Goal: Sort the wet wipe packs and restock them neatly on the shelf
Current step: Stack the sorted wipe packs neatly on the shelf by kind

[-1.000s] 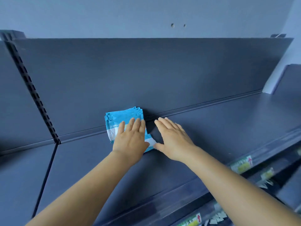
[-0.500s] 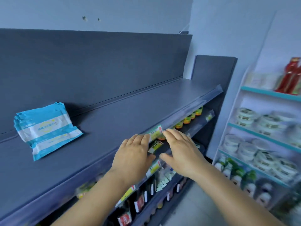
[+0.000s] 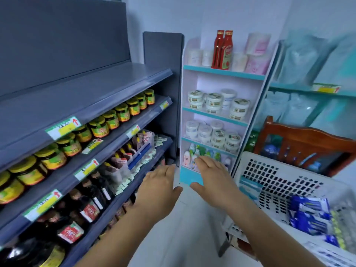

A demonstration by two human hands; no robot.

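Head view: blurred wet wipe packs [image 3: 310, 214] in basket [image 3: 269, 170]

shelf [image 3: 82, 89] left, packs [image 3: 308, 214] in basket [image 3: 273, 170] right

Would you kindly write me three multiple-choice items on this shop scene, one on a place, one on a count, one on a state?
1. Where do the dark blue wipe packs lie?
A. In the white basket
B. On the top grey shelf
C. On the floor

2. How many red sauce bottles stand on the narrow white rack's top shelf?
A. One
B. Two
C. Four

3. What are the left hand and right hand doing?
A. Each grips a pack
B. Both open, holding nothing
C. Both grip the basket

Answers: 1 A, the packs sit inside its perforated walls; 2 B, two stand side by side; 3 B, fingers are spread in mid-air.
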